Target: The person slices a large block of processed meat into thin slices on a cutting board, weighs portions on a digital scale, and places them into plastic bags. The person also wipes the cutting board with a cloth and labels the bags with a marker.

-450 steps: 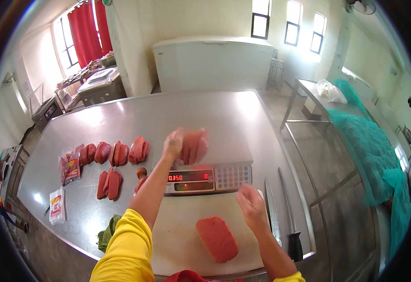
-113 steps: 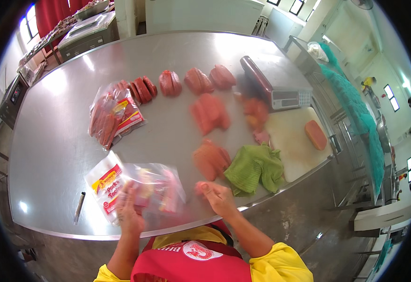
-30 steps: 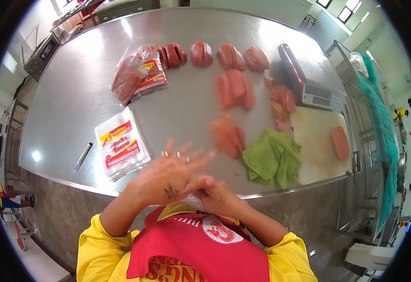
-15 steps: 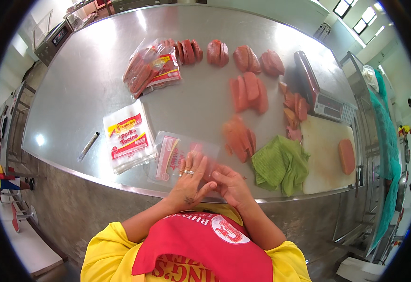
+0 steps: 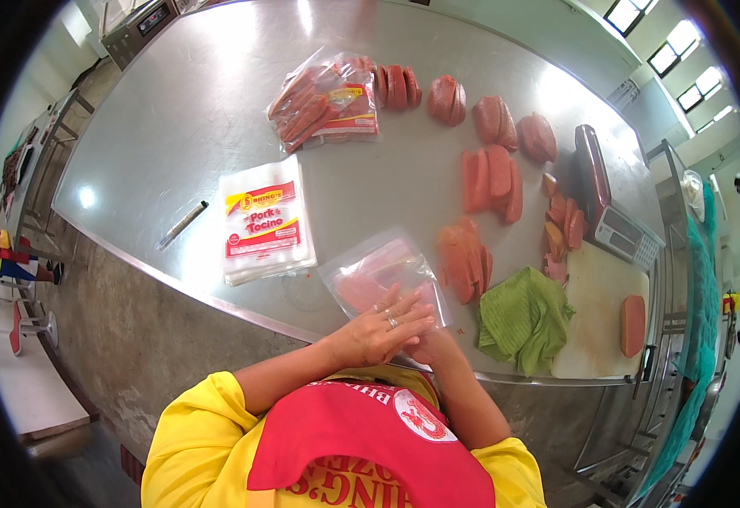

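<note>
A clear plastic bag (image 5: 384, 262) with a pinkish patch lies at the table's near edge; whether that patch is print or contents I cannot make out. My left hand (image 5: 384, 332) stretches its fingers flat across the bag's near end, over my right hand. Most of my right hand (image 5: 431, 347) is hidden beneath it, so its fingers do not show. Left of the bag sits a stack of printed white-and-clear bags (image 5: 264, 222). Sliced reddish meat (image 5: 465, 258) rests in a pile just beyond my right hand.
More sliced meat portions (image 5: 446, 100) line the far side beside filled bags (image 5: 323, 102). A marker (image 5: 183, 224) lies at left. On the right are a green cloth (image 5: 524, 317), a cutting board (image 5: 598, 317) with a meat block (image 5: 632, 326), and a digital scale (image 5: 611, 203).
The view has shifted, moving the table contents across the picture. My left hand has slid right over my right hand, and the bag has turned and moved with them.
</note>
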{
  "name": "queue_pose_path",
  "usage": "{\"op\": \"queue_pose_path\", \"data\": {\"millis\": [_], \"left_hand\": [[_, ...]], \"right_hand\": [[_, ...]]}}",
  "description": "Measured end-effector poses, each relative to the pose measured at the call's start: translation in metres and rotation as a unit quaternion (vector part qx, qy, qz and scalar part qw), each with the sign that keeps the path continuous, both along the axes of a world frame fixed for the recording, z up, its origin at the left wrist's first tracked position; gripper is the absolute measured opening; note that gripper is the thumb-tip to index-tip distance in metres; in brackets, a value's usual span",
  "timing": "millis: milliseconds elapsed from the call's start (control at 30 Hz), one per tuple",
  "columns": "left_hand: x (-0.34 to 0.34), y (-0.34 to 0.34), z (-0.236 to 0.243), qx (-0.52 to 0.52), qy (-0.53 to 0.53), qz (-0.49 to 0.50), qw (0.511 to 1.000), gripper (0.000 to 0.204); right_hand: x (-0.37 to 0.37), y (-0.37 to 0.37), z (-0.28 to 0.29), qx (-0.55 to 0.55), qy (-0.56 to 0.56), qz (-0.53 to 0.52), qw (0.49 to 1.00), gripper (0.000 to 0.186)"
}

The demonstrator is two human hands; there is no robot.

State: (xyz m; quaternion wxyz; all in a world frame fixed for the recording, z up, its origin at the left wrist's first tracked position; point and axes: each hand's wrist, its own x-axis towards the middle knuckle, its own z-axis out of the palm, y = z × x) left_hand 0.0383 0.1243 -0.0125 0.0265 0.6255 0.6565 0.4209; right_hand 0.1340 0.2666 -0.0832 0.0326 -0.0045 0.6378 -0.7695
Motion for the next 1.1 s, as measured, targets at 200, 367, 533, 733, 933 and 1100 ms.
{"op": "queue_pose_path", "data": {"millis": [200, 367, 533, 733, 933, 1100], "left_hand": [[-0.001, -0.011, -0.001, 0.002, -0.008, 0.037, 0.999, 0.04], [-0.006, -0.006, -0.005, 0.011, -0.103, 0.052, 0.993, 0.035], [-0.013, -0.013, -0.009, -0.002, -0.165, 0.092, 0.982, 0.037], [-0.009, -0.002, -0.018, -0.05, -0.105, 0.085, 0.99, 0.041], [-0.008, -0.007, -0.004, -0.094, -0.062, 0.065, 0.992, 0.055], [-0.006, -0.007, 0.019, -0.218, 0.002, 0.081, 0.973, 0.089]], "right_hand": [[-0.017, -0.006, -0.009, 0.093, 0.056, 0.025, 0.994, 0.052], [-0.022, -0.003, 0.029, 0.282, -0.042, 0.004, 0.958, 0.044], [-0.019, 0.019, 0.138, 0.374, -0.173, -0.187, 0.892, 0.015], [-0.048, 0.033, 0.086, 0.623, -0.114, -0.194, 0.749, 0.009], [-0.037, 0.026, 0.091, 0.642, -0.084, -0.133, 0.75, 0.014], [-0.008, 0.028, 0.115, 0.613, -0.097, -0.132, 0.773, 0.016]]}}
